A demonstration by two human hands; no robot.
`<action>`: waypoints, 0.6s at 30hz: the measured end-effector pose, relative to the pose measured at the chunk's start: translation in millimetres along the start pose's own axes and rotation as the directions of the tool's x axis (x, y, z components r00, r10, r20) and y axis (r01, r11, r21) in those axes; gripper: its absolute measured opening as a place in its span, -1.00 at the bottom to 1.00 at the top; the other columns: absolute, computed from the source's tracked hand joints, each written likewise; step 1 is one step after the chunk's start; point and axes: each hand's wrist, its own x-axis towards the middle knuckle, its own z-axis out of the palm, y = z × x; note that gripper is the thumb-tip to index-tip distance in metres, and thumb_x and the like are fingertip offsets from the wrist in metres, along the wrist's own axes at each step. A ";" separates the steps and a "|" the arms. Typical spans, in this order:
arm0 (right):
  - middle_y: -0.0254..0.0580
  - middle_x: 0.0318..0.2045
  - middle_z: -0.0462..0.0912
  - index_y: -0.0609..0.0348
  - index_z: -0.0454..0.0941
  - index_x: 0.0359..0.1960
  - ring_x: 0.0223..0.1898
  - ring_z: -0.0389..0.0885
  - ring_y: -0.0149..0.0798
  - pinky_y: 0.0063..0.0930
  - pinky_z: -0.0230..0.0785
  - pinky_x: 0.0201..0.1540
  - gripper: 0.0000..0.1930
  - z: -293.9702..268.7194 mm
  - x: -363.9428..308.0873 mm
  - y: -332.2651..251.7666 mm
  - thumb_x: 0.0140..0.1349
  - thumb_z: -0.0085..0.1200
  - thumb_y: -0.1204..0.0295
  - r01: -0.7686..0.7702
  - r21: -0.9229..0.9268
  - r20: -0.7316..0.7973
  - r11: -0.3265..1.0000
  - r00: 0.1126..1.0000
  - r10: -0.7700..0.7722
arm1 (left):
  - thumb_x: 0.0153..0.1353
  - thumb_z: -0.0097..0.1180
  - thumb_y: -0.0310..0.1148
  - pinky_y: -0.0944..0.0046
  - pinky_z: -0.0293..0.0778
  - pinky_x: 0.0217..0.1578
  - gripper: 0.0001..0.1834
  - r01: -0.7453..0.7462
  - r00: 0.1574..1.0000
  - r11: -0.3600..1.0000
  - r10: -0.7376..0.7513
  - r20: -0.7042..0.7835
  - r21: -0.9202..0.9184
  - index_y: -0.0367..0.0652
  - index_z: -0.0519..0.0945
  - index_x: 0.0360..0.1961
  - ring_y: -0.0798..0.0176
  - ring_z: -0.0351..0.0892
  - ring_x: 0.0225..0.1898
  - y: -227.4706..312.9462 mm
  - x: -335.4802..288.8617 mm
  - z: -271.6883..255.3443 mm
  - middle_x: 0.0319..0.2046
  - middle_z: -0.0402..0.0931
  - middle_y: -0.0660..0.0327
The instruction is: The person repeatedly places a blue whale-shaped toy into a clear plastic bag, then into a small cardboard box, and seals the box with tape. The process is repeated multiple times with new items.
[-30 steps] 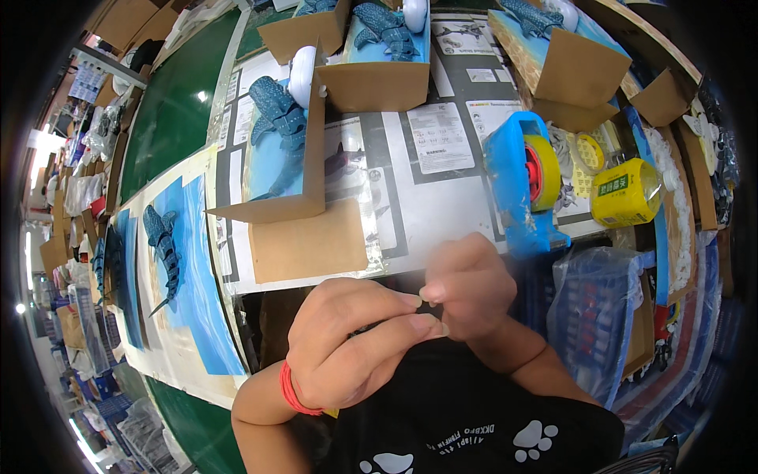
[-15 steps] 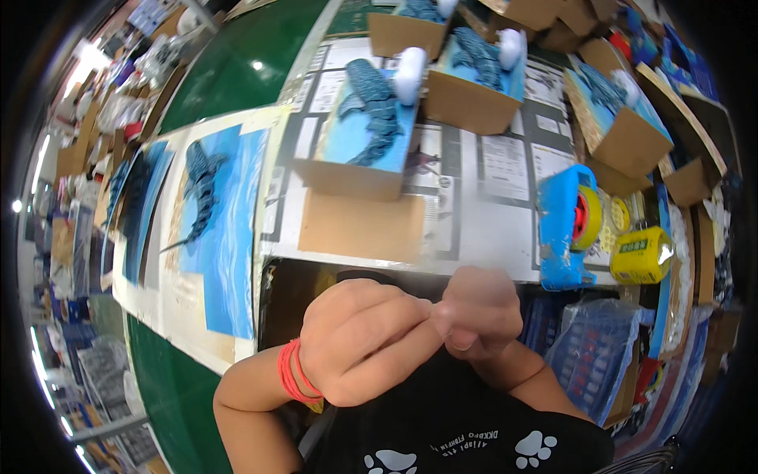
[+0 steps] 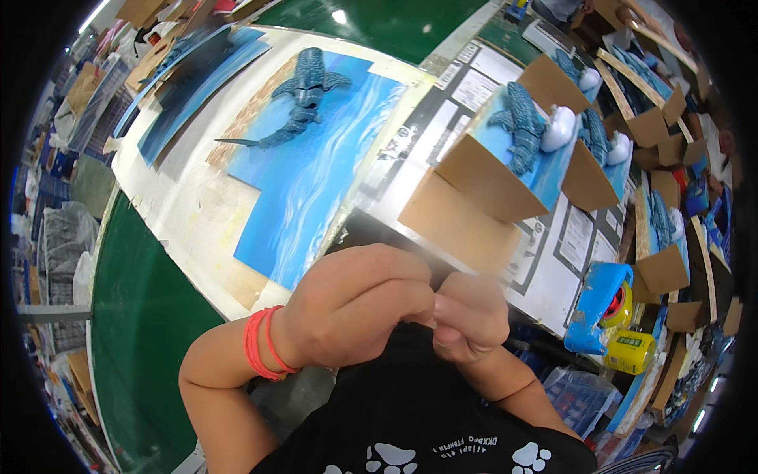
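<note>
My left hand, with red bands round its wrist, is held in front of my chest with its fingers curled in. Close beside it, fingertips meeting, my right hand is also closed. Anything pinched between the fingers is too small or hidden to make out. Beyond my left hand, a blue-grey jointed toy shark lies on a flat cardboard sheet printed with sea and sand. Farther right, another toy shark lies in a folded open box beside a white rounded object.
A blue tape dispenser with yellow tape and a yellow container stand at the table's right. More boxes with sharks are behind. Stacked printed sheets lie far left. A blue crate sits low on the right.
The view has swung left, so the flat sheet with its shark now shows nearer the middle and the boxes lie farther right. Both hands stay together, fingers closed.
</note>
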 end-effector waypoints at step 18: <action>-0.19 -0.48 0.55 0.16 0.36 -0.54 -0.54 0.37 -0.37 -0.54 0.18 -0.48 -0.75 -45.2 -77.9 45.8 0.14 0.20 0.67 -0.414 -0.245 -0.145 0.876 0.910 0.389 | 0.12 0.38 -0.03 -0.13 0.33 0.21 -0.25 0.133 0.888 0.563 -0.433 0.155 0.816 -0.05 0.45 0.31 -0.35 0.33 0.23 -113.8 -41.5 -8.0 0.22 0.37 -0.24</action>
